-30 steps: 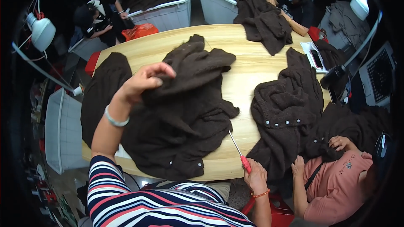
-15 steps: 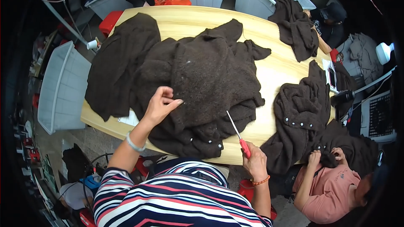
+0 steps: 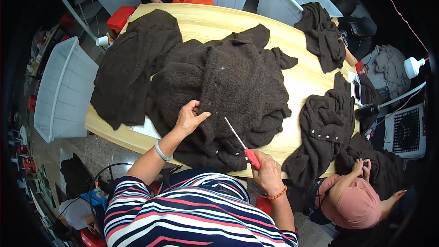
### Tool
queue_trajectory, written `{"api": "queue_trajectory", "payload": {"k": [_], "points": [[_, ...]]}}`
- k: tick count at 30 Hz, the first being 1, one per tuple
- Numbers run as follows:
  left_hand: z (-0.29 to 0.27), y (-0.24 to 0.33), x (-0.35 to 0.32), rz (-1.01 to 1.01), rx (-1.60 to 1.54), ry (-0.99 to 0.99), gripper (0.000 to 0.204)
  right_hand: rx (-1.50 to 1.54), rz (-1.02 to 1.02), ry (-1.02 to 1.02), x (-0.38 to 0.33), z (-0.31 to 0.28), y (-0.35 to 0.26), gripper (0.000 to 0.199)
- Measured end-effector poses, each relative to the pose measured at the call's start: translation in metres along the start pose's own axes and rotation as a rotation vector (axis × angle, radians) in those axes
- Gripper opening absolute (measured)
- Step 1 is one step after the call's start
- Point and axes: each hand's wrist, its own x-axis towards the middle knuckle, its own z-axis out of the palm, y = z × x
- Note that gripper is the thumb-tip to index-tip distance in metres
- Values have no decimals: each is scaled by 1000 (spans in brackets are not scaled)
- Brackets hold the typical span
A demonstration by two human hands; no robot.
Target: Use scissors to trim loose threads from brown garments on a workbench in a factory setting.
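Observation:
A dark brown knitted cardigan lies heaped across the middle of the table, with pale buttons along its near edge. At the near left of the heap, my left hand has its fingers curled and its thumb against a fold of the knit. My right hand is closed round the red handle of a slim tool. The tool's long thin metal end points up and left over the knit; its exact kind is unclear. Small pale specks show on the cardigan.
More brown knitwear covers the table's left side, and a buttoned cardigan lies right. A co-worker in pink handles knitwear at the near right; others sit at the far side. Grey bins and a red stool surround the table.
My left hand and the knit beneath it have shifted right. My right hand has moved left with the red-handled tool, whose tip is now closer to my left hand.

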Motion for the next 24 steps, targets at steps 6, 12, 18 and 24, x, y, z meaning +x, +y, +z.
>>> {"api": "queue_trajectory", "payload": {"k": [6,12,18,24], "points": [[-1,-5,-7,56,-29,23,20,-12,-12,18,6,8,-11,43],[-1,-25,-1,-26,-277,4,12,-119,-23,-171,2,8,-23,29],[-5,-14,6,-114,-485,-94,15,-75,-8,-118,3,7,-26,34],[-4,-4,26,0,-432,-137,12,-73,12,-52,15,3,-34,42]]}}
